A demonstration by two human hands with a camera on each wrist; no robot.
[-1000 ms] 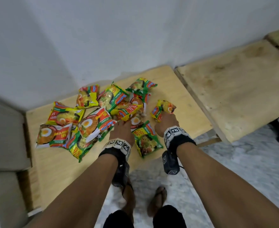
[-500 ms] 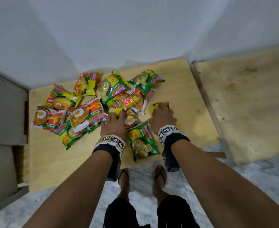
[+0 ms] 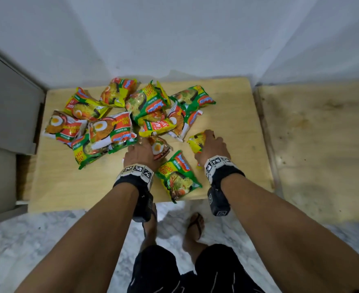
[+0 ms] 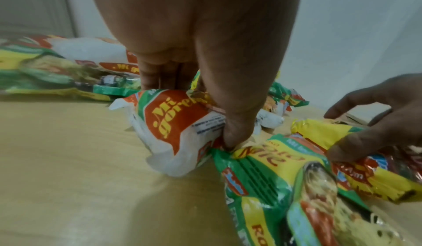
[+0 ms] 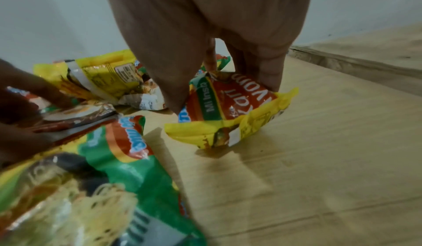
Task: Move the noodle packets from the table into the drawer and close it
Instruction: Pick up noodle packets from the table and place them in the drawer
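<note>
Several noodle packets lie in a heap [image 3: 119, 115] on the pale wooden table [image 3: 227, 106]. My left hand [image 3: 141, 152] grips a white and red packet [image 3: 159, 148] [image 4: 173, 129] at the heap's near edge, fingers and thumb curled round it. To the right, my right hand [image 3: 211, 145] pinches a yellow packet [image 3: 197, 140] [image 5: 230, 112], thumb on one side and fingers on the other. A green packet [image 3: 177, 176] lies flat between the two wrists, at the table's front edge. The drawer is not plainly in view.
A grey cabinet [image 3: 7, 111] stands against the table's left side. A second worn wooden surface [image 3: 322, 144] adjoins on the right. White walls close the back. My feet [image 3: 193, 227] stand on the marble floor below the front edge.
The head view has tilted down and shifted, so the table sits more centred. Both hands have stayed on their packets; the right hand's fingers have closed further over the yellow packet.
</note>
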